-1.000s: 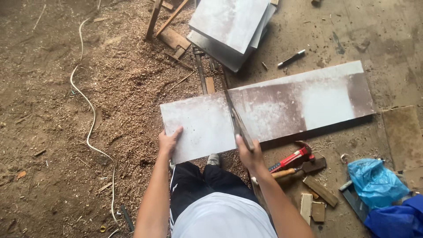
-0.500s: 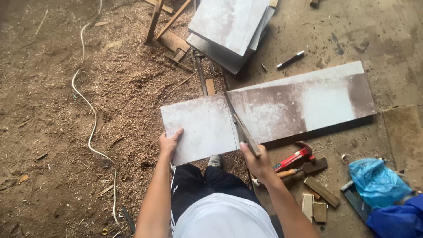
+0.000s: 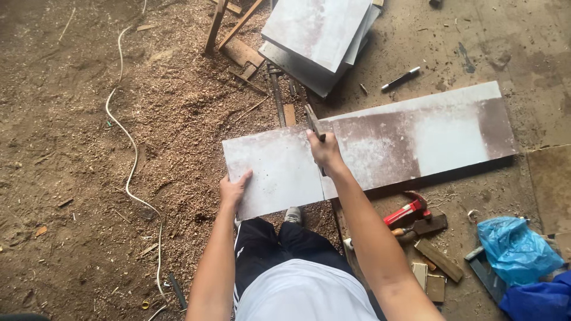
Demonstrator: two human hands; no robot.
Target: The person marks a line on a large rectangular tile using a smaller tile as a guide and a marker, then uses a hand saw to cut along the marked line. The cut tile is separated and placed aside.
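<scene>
A long grey-and-brown board [image 3: 416, 139] lies across a support on the sawdust floor. My left hand [image 3: 235, 189] presses flat on the board's near left edge, fingers spread. My right hand [image 3: 325, 151] is closed around a hand saw [image 3: 312, 122] at mid-board, the blade running away from me across the board's width. My legs in dark trousers stand just below the board.
A stack of grey panels [image 3: 318, 35] and wooden offcuts [image 3: 241, 53] lie beyond. A white cable [image 3: 128, 148] snakes at left. A red hammer [image 3: 407, 214], wood blocks [image 3: 437, 261], a blue plastic bag [image 3: 514, 249] and a black marker [image 3: 399, 79] lie at right.
My right hand has moved from the board's near edge up and away from me to mid-board with the saw. My left hand stays on the near left edge.
</scene>
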